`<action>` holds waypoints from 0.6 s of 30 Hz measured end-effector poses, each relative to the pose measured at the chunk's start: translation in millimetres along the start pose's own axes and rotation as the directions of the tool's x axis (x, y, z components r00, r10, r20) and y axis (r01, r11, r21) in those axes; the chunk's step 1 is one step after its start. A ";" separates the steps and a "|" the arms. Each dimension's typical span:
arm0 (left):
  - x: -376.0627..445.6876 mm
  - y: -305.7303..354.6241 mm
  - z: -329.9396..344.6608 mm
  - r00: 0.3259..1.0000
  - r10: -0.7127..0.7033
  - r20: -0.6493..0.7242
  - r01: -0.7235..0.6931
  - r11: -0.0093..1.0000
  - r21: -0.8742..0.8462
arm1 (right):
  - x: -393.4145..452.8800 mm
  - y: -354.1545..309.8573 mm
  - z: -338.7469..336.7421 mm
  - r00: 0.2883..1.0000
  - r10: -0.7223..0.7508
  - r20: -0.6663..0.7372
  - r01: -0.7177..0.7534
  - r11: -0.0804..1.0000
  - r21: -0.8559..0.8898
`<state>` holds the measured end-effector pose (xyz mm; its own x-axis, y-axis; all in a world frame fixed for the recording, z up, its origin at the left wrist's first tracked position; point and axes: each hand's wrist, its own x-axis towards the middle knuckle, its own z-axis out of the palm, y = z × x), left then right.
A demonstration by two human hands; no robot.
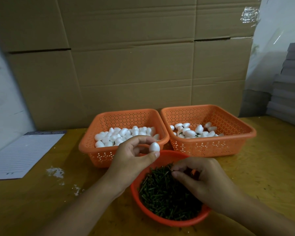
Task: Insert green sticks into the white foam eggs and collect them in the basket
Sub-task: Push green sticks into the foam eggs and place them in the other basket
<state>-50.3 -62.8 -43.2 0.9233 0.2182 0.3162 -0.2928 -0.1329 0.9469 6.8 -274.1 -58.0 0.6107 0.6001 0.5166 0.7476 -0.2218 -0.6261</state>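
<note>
- A white foam egg [154,147] is pinched between the thumb and fingertips of the left hand [133,157], held in the air just above the far rim of the round red bowl [175,222].
- The right hand [201,178] is down inside that bowl, its thumb and forefinger closed together on a thin green stick [172,170] at the top of the heap.
- The heap of green sticks [165,195] fills the bowl under and to the left of the right hand; they lie in every direction.
- Just beyond the left hand stands the left orange basket [99,133], perforated, holding plain white eggs [119,136] piled toward its near side.
- Beyond the right hand, touching or almost touching the first basket, stands the right orange basket [237,133]; the eggs in it [191,132] are fewer, and short green stick ends show among them.
- All three containers sit on a yellow wooden desk [262,167].
- Left of the left forearm, white crumbs [56,172] lie scattered on the desk.
- Farther left lies a lined notepad [22,154], tilted.
- Behind the baskets stands a wall of brown cardboard [134,65].
- Off to the far right is a stack of grey flat sheets [289,92].
</note>
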 end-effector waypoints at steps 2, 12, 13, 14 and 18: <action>-0.7 -0.6 1.2 1.000 0.008 0.001 -0.008 1.000 0.025 | -0.3 -0.5 0.6 1.000 0.019 -0.010 -0.019 1.000 -0.013; 0.5 0.0 3.4 1.000 0.012 -0.007 -0.012 1.000 0.026 | 4.9 1.0 -1.1 0.986 0.164 -0.004 -0.164 0.984 0.072; 0.6 -0.1 3.6 1.000 0.015 -0.006 -0.014 0.999 0.032 | 6.7 0.6 -1.1 0.984 0.179 -0.001 -0.178 0.980 0.084; 0.6 -0.1 3.9 1.000 0.016 -0.002 -0.016 0.999 0.043 | 9.4 -0.2 -0.9 0.981 0.191 0.009 -0.191 0.977 0.094; 0.4 -0.9 5.1 1.000 0.026 0.002 -0.026 0.998 0.053 | 27.8 -6.5 -1.2 0.963 0.252 0.096 -0.264 0.955 0.133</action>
<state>-48.5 -67.5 -44.2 0.9159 0.2129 0.3403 -0.3029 -0.1896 0.9340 19.2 -256.9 -38.8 0.7514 0.5959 0.2833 0.5186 -0.2680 -0.8119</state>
